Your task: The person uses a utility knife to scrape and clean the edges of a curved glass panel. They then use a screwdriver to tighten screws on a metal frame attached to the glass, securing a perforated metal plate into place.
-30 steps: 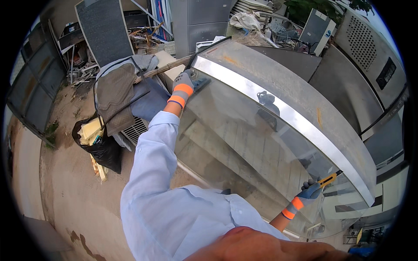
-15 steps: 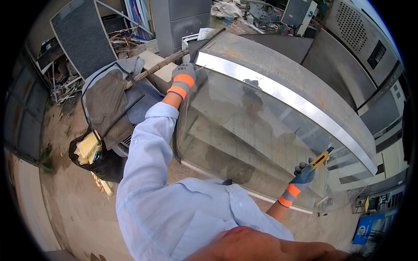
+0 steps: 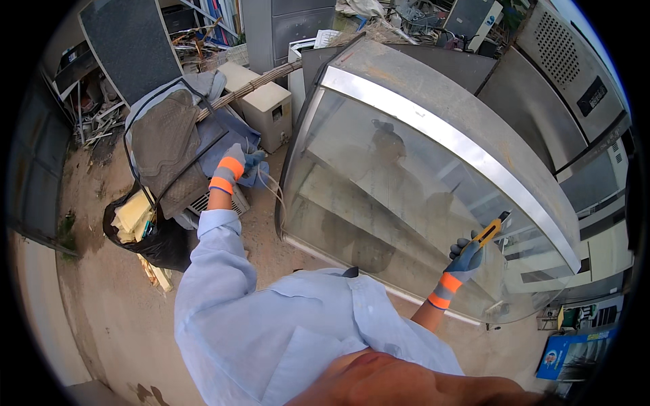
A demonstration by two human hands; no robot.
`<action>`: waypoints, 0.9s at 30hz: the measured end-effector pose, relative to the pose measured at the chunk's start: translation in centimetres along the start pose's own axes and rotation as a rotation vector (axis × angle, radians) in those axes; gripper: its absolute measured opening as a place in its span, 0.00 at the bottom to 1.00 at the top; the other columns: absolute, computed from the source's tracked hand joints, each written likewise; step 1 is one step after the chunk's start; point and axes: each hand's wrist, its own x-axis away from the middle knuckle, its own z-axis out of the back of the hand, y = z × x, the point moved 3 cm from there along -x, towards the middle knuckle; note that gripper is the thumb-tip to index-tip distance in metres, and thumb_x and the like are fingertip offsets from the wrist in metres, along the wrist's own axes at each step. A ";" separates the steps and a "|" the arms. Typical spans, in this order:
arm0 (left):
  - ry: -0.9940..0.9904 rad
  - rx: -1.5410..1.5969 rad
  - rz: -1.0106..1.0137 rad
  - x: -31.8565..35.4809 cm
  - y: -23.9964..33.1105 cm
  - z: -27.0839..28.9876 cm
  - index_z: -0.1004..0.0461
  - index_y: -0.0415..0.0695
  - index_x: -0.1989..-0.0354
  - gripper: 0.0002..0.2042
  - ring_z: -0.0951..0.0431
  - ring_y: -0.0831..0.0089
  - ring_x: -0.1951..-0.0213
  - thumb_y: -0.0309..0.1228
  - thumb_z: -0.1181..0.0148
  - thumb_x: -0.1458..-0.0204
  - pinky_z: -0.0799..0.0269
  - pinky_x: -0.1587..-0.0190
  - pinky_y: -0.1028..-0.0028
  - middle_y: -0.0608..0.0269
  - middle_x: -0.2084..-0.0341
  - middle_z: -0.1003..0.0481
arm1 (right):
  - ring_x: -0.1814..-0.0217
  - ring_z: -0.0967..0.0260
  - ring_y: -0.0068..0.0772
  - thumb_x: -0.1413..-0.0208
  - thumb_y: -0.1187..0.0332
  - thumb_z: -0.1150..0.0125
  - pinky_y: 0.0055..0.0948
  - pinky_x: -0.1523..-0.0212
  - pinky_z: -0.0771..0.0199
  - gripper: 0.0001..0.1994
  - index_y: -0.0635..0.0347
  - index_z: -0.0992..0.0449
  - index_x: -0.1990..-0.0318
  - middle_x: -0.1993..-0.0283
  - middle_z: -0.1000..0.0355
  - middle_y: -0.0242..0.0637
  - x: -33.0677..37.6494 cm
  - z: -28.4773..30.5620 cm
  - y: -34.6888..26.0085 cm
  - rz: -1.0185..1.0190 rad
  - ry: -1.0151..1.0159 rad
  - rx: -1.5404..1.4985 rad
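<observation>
A large display case with a curved glass front [image 3: 379,223] and a shiny metal band [image 3: 433,118] along its top stands before me. My left hand [image 3: 242,164], in a grey glove with orange cuff bands, is off the left side of the case. Its fingers are closed on a thin pale strip [image 3: 277,186], which bends over to the left edge of the glass. My right hand [image 3: 466,258], gloved alike, grips a yellow utility knife [image 3: 489,232] over the right part of the glass. The knife's dark tip points up and away to the right.
Left of the case, floor mats [image 3: 166,139] and a bundle of thin sticks [image 3: 250,91] lie piled. A black bag [image 3: 162,243] of yellow foam sits on the ground. A beige box [image 3: 261,108] stands behind; metal cabinets [image 3: 542,101] rise at the right.
My left hand has come from the upper left corner of the glass down and leftward, and the pale strip now stretches between it and the glass edge. The right hand has shifted slightly left.
</observation>
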 end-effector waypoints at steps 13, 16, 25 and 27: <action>0.050 0.201 0.543 18.0 -27.7 1.4 0.26 0.41 0.57 0.18 0.26 0.70 0.80 0.41 0.36 0.50 0.33 0.78 0.70 0.61 0.76 0.24 | 0.76 0.34 0.18 0.34 0.59 0.56 0.18 0.76 0.37 0.21 0.69 0.32 0.45 0.71 0.29 0.33 1.1 -9.8 -2.1 0.075 -0.296 0.088; 0.031 0.257 0.450 16.4 -26.6 0.3 0.28 0.42 0.49 0.25 0.24 0.70 0.75 0.43 0.34 0.52 0.29 0.74 0.69 0.54 0.67 0.23 | 0.75 0.34 0.18 0.34 0.60 0.57 0.19 0.74 0.36 0.21 0.70 0.32 0.45 0.71 0.29 0.33 2.2 -10.0 -3.1 0.085 -0.253 0.149; 0.111 -0.268 0.283 11.6 -20.4 -1.6 0.36 0.41 0.39 0.37 0.30 0.50 0.44 0.52 0.36 0.54 0.34 0.44 0.63 0.42 0.47 0.29 | 0.74 0.35 0.18 0.35 0.61 0.57 0.20 0.72 0.35 0.19 0.66 0.30 0.46 0.71 0.29 0.31 3.3 -7.8 -3.9 0.065 -0.084 0.158; 0.032 -0.285 0.227 9.4 -18.7 -2.4 0.38 0.41 0.38 0.39 0.31 0.50 0.42 0.52 0.35 0.54 0.35 0.42 0.63 0.42 0.45 0.30 | 0.74 0.35 0.18 0.35 0.61 0.57 0.20 0.72 0.35 0.19 0.66 0.30 0.46 0.70 0.29 0.31 3.4 -6.6 -3.9 0.056 -0.056 0.174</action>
